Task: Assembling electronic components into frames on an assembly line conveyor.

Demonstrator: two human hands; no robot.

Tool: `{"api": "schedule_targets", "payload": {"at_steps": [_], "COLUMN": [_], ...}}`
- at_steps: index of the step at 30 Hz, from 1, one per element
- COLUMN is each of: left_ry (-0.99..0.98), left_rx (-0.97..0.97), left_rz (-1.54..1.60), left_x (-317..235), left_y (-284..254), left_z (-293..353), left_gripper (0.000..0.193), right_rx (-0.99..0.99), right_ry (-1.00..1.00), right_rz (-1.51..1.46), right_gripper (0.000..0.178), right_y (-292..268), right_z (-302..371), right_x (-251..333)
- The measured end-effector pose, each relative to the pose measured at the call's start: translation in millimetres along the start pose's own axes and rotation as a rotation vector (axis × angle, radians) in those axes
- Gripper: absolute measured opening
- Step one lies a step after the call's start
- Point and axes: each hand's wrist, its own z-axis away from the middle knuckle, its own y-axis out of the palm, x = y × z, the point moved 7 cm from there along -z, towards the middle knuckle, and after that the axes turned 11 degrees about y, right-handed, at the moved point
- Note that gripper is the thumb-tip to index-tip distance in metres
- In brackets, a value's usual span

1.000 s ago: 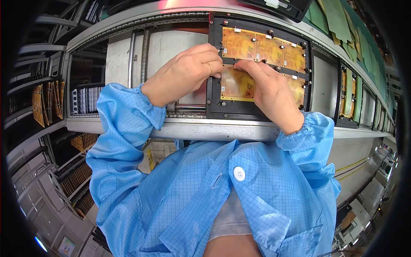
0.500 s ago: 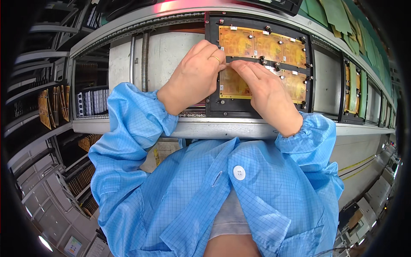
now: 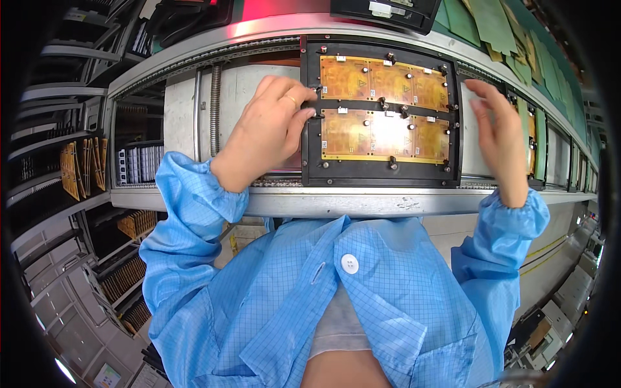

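A black carrier frame (image 3: 381, 176) lies across the conveyor rails in front of me, holding two amber circuit boards, an upper board (image 3: 346, 81) and a lower board (image 3: 346, 139), each in several sections. Small black clips and knobs sit round the boards' edges. My left hand (image 3: 268, 123), a ring on one finger, has thumb and forefinger closed at the frame's left edge, on a small black clip (image 3: 316, 115); the fingertips partly hide it. Past the frame's right edge hangs my right hand (image 3: 499, 123), fingers and thumb apart, holding nothing.
A metal front rail (image 3: 362, 202) runs along my side of the conveyor. Further right, another carrier with boards (image 3: 532, 139) lies on the line. Racks of boards (image 3: 83, 167) stand at the left. A black device (image 3: 388, 13) and green sheets (image 3: 485, 26) lie beyond the far rail.
My hands have parted from over the middle of the boards. The left moved to the frame's left edge, the right out beyond its right edge and opened. The view has shifted slightly.
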Motion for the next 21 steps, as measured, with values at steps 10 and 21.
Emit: {"api": "schedule_targets", "payload": {"at_steps": [10, 21], "left_ry": [0.076, 0.125], "left_rx": [0.077, 0.217], "left_rz": [-0.037, 0.030], "left_x": [-17, -51], "left_y": [1, 32], "left_z": [-11, 21], "left_gripper": [0.025, 0.035], "right_rx": [0.021, 0.053], "right_ry": [0.244, 0.259], "right_rz": [-0.051, -0.081], "right_gripper": [0.026, 0.023], "right_y": [-20, -7], "right_z": [-10, -12], "right_x": [-59, -66]}}
